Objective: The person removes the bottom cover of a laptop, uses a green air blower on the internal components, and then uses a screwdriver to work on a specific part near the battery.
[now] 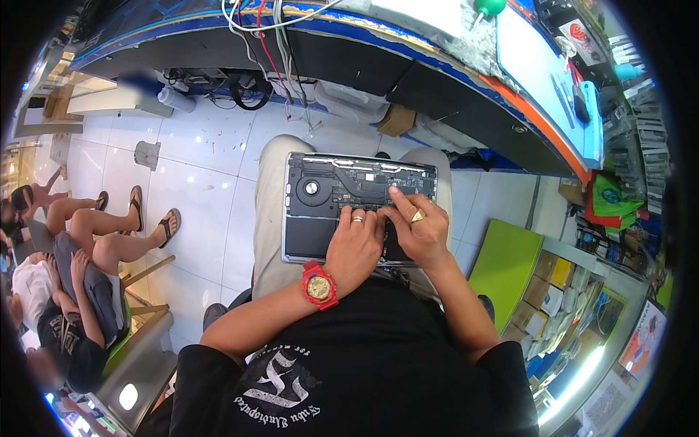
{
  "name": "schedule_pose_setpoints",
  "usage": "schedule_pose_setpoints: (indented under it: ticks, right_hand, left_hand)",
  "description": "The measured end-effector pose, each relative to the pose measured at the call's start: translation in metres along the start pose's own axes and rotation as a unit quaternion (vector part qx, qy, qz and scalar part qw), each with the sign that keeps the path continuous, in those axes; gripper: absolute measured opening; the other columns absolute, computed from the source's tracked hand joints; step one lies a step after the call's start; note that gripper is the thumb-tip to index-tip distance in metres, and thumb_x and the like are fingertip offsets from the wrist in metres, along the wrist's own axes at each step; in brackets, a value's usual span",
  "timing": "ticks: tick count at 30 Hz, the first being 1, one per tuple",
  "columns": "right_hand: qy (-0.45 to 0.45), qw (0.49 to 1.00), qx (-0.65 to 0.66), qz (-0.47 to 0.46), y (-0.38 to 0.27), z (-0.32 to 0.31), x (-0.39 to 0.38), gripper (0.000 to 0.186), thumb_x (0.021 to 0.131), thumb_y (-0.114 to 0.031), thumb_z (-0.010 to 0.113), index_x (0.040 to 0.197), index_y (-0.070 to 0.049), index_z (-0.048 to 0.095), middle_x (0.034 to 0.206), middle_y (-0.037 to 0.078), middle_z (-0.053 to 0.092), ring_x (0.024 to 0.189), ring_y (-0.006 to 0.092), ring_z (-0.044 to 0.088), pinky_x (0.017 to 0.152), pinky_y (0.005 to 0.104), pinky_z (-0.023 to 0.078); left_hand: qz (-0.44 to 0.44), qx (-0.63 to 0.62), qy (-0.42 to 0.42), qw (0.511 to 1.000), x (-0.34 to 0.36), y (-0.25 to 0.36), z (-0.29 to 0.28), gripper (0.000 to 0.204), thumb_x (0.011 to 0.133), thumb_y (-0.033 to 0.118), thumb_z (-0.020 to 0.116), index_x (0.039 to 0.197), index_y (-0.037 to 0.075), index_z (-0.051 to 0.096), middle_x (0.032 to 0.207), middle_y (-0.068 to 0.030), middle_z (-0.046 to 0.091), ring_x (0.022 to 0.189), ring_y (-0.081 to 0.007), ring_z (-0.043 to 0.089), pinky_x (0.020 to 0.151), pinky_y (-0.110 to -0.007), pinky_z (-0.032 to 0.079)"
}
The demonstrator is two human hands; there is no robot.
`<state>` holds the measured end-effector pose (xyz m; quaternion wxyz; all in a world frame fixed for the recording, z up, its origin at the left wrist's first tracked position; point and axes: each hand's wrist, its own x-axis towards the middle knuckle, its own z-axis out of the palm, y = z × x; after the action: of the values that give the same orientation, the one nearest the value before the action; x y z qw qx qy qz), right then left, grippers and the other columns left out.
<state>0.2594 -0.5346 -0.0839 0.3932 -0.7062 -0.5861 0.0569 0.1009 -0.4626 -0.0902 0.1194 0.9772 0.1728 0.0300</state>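
A laptop point(309, 238) with its bottom cover off lies across my lap, showing a round fan point(312, 188), dark circuit board point(362, 182) and black battery panels. My left hand point(353, 242), below a red watch point(320, 288), rests on it with fingers bent along the seam between board and battery. My right hand point(422, 229) is beside it, index finger extended onto the board and thumb close to my left fingertips. What either hand's fingertips grip, if anything, is too small to make out.
A workbench edge point(400, 44) with hanging cables point(277, 65) runs ahead. Seated people point(102, 247) with bare legs are at my left. At right stand a green panel point(502, 262) and a lit case point(561, 320) of boxes. Tiled floor point(211, 197) surrounds me.
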Motion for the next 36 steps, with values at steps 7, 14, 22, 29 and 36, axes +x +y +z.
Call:
schedule_pose_setpoints:
  ticks: [7,14,22,29,36]
  right_hand:
    - [-0.003,1.0,-0.004,-0.001,-0.001,-0.001,-0.001,0.044,0.083,-0.002,0.082,0.126,-0.005,0.074,0.092,0.014,0.075,0.073,0.0276,0.072,0.063,0.0359,0.057]
    - [0.012,0.999,-0.025,-0.039,0.003,0.004,0.003,0.044,0.083,0.001,0.082,0.126,-0.002,0.073,0.089,0.012,0.073,0.07,0.0262,0.07,0.062,0.0355,0.056]
    - [0.004,0.998,-0.033,-0.044,0.002,0.004,-0.003,0.04,0.084,0.003,0.079,0.123,0.001,0.073,0.088,0.018,0.072,0.075,0.0331,0.07,0.066,0.0419,0.057]
    - [-0.059,0.997,0.041,-0.035,0.018,0.012,-0.017,0.039,0.098,0.004,0.063,0.137,0.004,0.063,0.104,0.021,0.07,0.092,0.0355,0.07,0.08,0.0428,0.056]
    - [-0.043,0.998,0.041,-0.01,0.023,0.009,-0.017,0.037,0.101,0.002,0.062,0.138,0.006,0.063,0.105,0.021,0.069,0.092,0.0332,0.069,0.08,0.0421,0.056]
  left_hand:
    - [0.005,0.002,-0.003,1.0,0.0,0.0,0.001,0.042,0.094,0.015,0.059,0.129,-0.008,0.063,0.102,-0.0116,0.062,0.102,-0.0266,0.059,0.105,-0.048,0.043]
    - [0.008,0.018,-0.016,1.0,0.0,-0.001,0.0,0.039,0.093,0.016,0.059,0.125,-0.006,0.066,0.106,-0.0115,0.064,0.105,-0.0271,0.059,0.104,-0.049,0.042]
    - [0.006,-0.004,0.062,0.998,-0.007,0.001,0.012,0.026,0.087,0.019,0.063,0.099,-0.001,0.075,0.102,-0.0101,0.064,0.109,-0.0264,0.059,0.1,-0.049,0.043]
    - [-0.052,0.029,0.113,0.992,-0.015,0.013,0.045,0.029,0.089,0.022,0.062,0.1,0.002,0.079,0.108,-0.0115,0.067,0.114,-0.0287,0.057,0.113,-0.052,0.038]
    - [-0.019,0.039,0.077,0.996,-0.003,0.017,0.05,0.031,0.088,0.025,0.062,0.103,0.004,0.08,0.113,-0.0126,0.069,0.117,-0.0295,0.059,0.114,-0.051,0.036]
